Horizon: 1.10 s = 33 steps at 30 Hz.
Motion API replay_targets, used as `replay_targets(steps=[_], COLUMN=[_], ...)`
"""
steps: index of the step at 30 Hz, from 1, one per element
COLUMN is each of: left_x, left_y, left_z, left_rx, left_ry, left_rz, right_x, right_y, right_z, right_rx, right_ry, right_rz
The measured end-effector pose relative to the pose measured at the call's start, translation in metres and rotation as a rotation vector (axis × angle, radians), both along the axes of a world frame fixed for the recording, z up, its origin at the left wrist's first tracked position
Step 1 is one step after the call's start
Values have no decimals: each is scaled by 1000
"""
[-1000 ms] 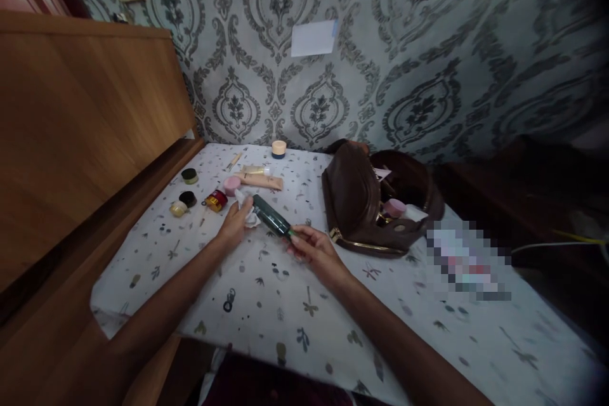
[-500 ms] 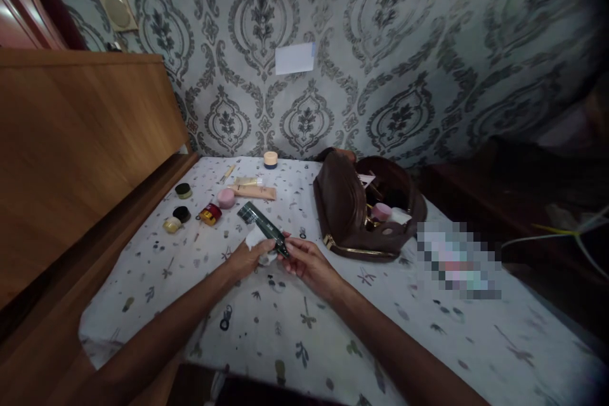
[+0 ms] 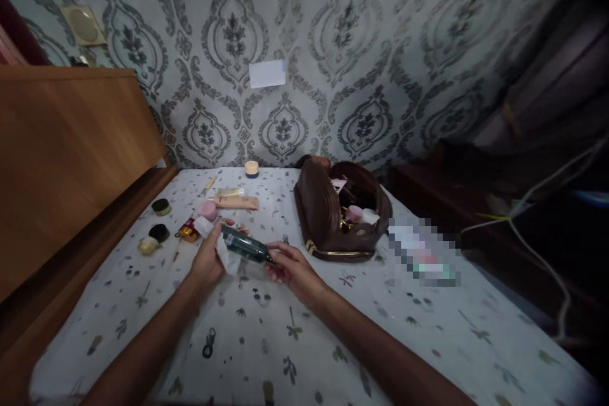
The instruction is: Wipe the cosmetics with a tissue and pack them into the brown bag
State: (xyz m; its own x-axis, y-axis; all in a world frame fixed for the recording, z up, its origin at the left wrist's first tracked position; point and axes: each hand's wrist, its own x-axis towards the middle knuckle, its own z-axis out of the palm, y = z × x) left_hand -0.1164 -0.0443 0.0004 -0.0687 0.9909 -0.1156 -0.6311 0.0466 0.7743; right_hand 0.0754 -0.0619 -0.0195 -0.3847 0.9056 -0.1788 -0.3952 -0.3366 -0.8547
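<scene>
A dark green tube [image 3: 247,246] is held above the patterned white cloth, its length running sideways between my hands. My right hand [image 3: 297,274] pinches its narrow right end. Around its left end, my left hand [image 3: 208,259] is closed on a crumpled white tissue [image 3: 229,260], which lies against the tube. Just behind my left hand are a red and gold jar [image 3: 189,231] and a round pink container [image 3: 207,210]. To the right of my right hand stands an open brown leather bag [image 3: 316,216] with cosmetics inside, a pink-lidded one [image 3: 354,213] among them.
Farther back lie a peach tube [image 3: 236,203], a smaller pale tube [image 3: 229,192] and a beige-lidded jar [image 3: 252,169]. Dark-lidded jars [image 3: 159,232] are at the left, near a wooden cabinet [image 3: 71,171]. A blurred-out item [image 3: 423,252] lies right of the bag.
The tube has turned from slanting to nearly level. My left hand, with the tissue, has shifted to the tube's left end. The whole view has swung to the right.
</scene>
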Motion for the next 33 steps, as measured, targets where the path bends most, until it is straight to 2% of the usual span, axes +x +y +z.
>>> replay_targets(steps=[5, 8, 13, 15, 17, 20, 23, 26, 28, 33], left_x=[7, 12, 32, 46, 62, 87, 109, 133, 148, 177], left_y=[-7, -11, -11, -8, -4, 8, 24, 39, 47, 60], left_z=[11, 16, 31, 42, 56, 78, 97, 110, 113, 113], left_rx=[-106, -74, 119, 202, 364, 653, 843, 974, 1033, 1050], left_ry=[346, 562, 727, 786, 884, 1088, 1336, 1659, 1850, 2114], left_rz=[45, 17, -148, -197, -218, -188, -191, -170, -164, -161], right_x=[7, 17, 50, 68, 88, 121, 153, 181, 197, 227], right_y=[-2, -4, -16, -23, -30, -37, -38, -30, -21, 15], right_z=[26, 45, 82, 99, 116, 142, 162, 174, 176, 169], right_rx=[319, 478, 760, 861, 911, 959, 972, 989, 997, 1010], right_ry=[-194, -302, -562, -642, -681, -709, -681, -670, -715, -843], right_rz=[-173, -230, -315, -352, -412, -603, -892, -1076, -1126, -1071])
